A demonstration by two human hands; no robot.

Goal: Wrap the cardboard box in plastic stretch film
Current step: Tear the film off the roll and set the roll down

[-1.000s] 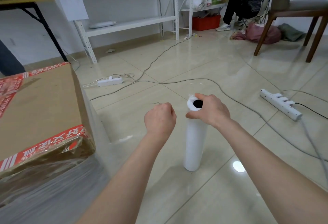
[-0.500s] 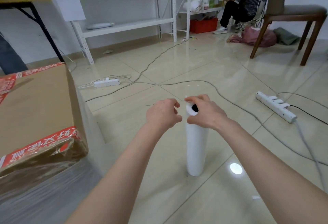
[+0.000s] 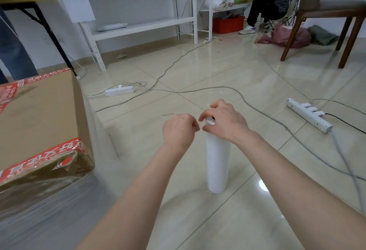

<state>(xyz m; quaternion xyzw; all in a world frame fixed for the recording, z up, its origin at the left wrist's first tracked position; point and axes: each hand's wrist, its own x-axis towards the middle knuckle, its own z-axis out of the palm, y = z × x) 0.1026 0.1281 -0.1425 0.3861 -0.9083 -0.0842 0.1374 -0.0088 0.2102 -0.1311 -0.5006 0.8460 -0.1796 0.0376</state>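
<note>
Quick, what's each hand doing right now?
Left hand: curled closed; whether it pinches anything cannot be told.
Right hand: gripping the top of the stretch film roll.

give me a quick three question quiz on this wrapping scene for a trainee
1. True or false: the roll of stretch film stands upright on the floor.
2. Where does the right grip hold the roll? A) top end B) middle C) bottom end
3. Fill in: in the head view, the cardboard box sits to the roll's ____.
Key: 1 true; 2 A; 3 left.
</note>
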